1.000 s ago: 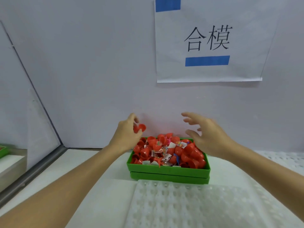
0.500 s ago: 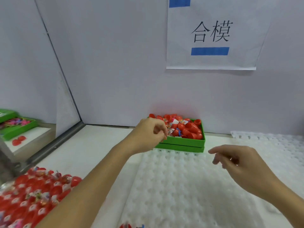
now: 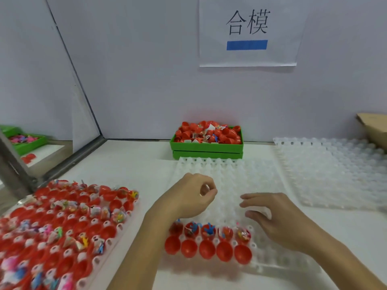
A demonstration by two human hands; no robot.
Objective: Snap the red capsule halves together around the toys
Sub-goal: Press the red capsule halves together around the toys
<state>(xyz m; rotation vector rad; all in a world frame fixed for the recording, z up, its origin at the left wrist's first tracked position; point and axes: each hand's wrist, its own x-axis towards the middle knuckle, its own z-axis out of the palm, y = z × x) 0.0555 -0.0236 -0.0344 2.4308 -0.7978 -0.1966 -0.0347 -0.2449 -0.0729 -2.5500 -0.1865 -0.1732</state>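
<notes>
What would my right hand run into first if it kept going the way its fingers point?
The right hand points left over the clear tray, toward the left hand. That hand looks like the first thing in its line, though depth is hard to judge and it may pass just in front.

Glossy red plastic is seen in the capsule halves (image 3: 207, 249); translucent dimpled plastic in the tray (image 3: 251, 178); matt paper in the sign (image 3: 248, 32).

Sign (image 3: 247, 31): white sheet, black characters, blue bar — top right of centre.
Cardboard box (image 3: 373, 130): right edge.
</notes>
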